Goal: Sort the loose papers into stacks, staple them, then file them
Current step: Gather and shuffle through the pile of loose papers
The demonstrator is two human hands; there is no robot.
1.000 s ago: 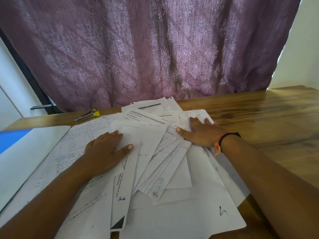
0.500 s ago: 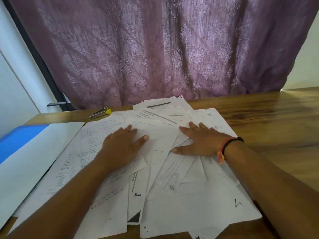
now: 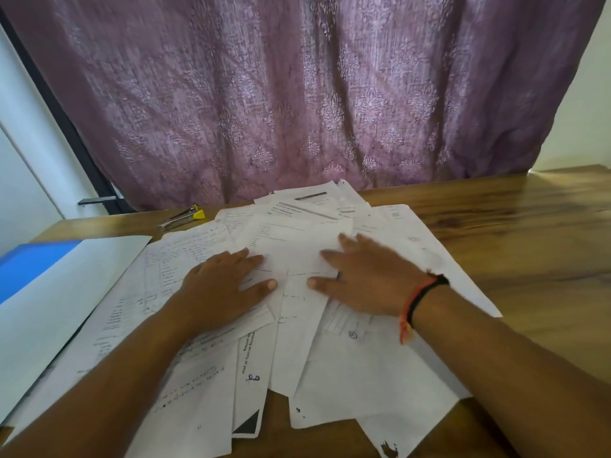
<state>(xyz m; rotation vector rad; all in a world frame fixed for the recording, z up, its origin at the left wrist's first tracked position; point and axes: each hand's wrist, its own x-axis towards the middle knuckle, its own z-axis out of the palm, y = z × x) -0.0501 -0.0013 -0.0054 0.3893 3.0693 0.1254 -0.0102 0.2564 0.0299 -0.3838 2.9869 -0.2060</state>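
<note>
Against the frame half a second ago, I see the left hand and right hand drawn closer together, the thumbs now nearly meeting. The loose papers form a fanned, overlapping white heap, printed and handwritten, on the wooden table. Both hands lie flat on the heap's middle, fingers straight, gripping nothing. Sheets spread beneath and around them. The yellow-tipped stapler lies beyond the heap's far left edge.
</note>
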